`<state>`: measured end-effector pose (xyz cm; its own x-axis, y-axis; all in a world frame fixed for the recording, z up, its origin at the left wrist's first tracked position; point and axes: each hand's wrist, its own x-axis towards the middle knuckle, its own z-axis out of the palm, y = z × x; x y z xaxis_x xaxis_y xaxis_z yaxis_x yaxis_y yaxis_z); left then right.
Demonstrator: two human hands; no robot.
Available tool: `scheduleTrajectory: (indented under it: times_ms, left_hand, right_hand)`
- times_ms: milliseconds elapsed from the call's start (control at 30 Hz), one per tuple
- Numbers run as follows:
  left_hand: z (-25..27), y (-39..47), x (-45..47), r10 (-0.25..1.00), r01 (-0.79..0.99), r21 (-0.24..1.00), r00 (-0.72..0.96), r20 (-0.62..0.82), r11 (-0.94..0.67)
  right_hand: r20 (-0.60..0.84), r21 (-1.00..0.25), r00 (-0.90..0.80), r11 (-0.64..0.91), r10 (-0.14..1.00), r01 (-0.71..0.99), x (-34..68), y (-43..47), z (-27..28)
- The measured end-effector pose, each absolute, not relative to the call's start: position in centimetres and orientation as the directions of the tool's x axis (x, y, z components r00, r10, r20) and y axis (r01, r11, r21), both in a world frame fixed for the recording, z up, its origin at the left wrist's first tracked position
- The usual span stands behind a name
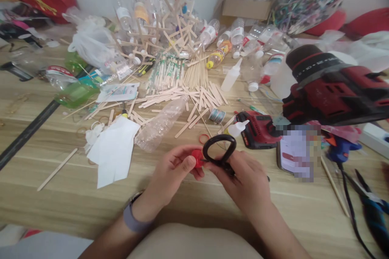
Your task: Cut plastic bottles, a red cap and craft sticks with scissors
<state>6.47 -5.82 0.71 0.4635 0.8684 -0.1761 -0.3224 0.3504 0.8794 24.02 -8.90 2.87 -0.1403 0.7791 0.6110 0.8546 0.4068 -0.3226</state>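
Observation:
Near the front of the table, my left hand point(170, 172) grips a small red bottle cap point(198, 158) between thumb and fingers. My right hand point(247, 176) is closed around black-handled scissors point(220, 145), with one handle loop sticking up. The scissors' tip end points left and meets the cap; my fingers partly cover it, so I cannot tell how deep it goes. Just beyond my hands lie a clear, crumpled plastic bottle point(162, 123), a red rubber band point(204, 139) and a small glue bottle point(235, 128).
A red and black cordless drill point(331, 89) stands at right, beside a phone point(296, 153), a blue glue gun point(343, 147) and pliers point(372, 206). Wooden sticks point(170, 98) and plastic bottles point(209, 32) crowd the back. White paper point(114, 149) lies left.

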Motion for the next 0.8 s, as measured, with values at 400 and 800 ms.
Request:
scheduleTrajectory:
  times_ms: [400,800]
  left_hand:
    - [0.88,-5.95,6.48,0.884,-0.361,0.881,0.452,-0.121,0.306]
    - [0.9,-6.16,5.97,0.922,-0.125,0.989,0.387,-0.022,0.076]
  right_hand:
    - [0.617,-0.304,-0.148,0.407,0.773,0.861,24.25,-9.16,2.69]
    - [0.219,-0.742,0.049,0.134,0.975,0.656,23.69,-9.51,2.14]
